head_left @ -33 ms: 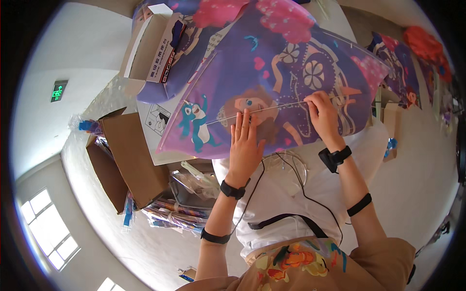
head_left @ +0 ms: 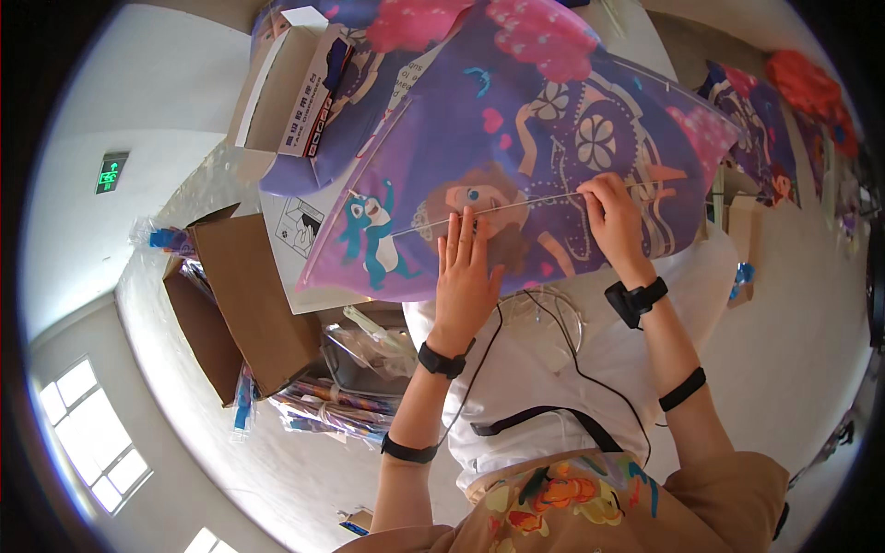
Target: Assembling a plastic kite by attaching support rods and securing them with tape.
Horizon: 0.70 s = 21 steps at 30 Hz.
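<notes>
A purple kite [head_left: 461, 120], printed with a cartoon figure and a blue animal, is spread out before me. Across it runs a thin white rod [head_left: 546, 200]. My left hand [head_left: 467, 281] lies flat with fingers stretched, its fingertips resting over the rod on the printed face. Further right, my right hand [head_left: 613, 221] has thumb and fingers pinched together on the rod. Whatever is under those fingertips is hidden. Both wrists wear black bands.
A white open carton [head_left: 290, 92] stands at the far left of the kite. Beside the table is a brown cardboard box [head_left: 253, 300], with plastic-wrapped bundles [head_left: 336, 405] below it. More printed kites [head_left: 751, 129] and a red bundle [head_left: 807, 83] are at the right.
</notes>
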Available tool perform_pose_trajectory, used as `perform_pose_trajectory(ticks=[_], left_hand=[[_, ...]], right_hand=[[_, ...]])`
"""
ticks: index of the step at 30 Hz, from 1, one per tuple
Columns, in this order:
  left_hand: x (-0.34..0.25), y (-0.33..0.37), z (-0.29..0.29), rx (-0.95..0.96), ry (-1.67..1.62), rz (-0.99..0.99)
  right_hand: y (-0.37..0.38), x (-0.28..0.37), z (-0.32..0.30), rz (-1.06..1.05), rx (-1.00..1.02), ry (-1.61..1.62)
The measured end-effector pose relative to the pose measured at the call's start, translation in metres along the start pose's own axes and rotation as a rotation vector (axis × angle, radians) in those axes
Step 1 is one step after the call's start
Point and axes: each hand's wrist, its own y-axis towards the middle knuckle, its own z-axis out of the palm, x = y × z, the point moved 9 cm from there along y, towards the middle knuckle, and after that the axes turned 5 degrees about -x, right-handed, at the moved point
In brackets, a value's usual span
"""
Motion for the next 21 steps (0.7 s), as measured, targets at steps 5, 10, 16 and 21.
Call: perform_pose_trajectory(ticks=[5,10,16,21], left_hand=[[0.0001,0.0015,0.0001,-0.001,0.014,0.001],[0.0006,0.0014,0.0014,-0.005,0.016,-0.005],[-0.0013,0.0024,-0.0005,0.001,0.006,-0.020],[-0.0023,0.0014,0.0007,0.002,0.007,-0.012]], right_hand=[[0.0009,0.0018,-0.0009,-0.002,0.010,-0.016],[0.0007,0.0030,-0.0017,-0.009,-0.005,-0.018],[-0.0019,0.0053,-0.0039,-0.024,-0.027,0.012],[-0.0057,0.0073,-0.0046,-0.025,-0.027,0.020]])
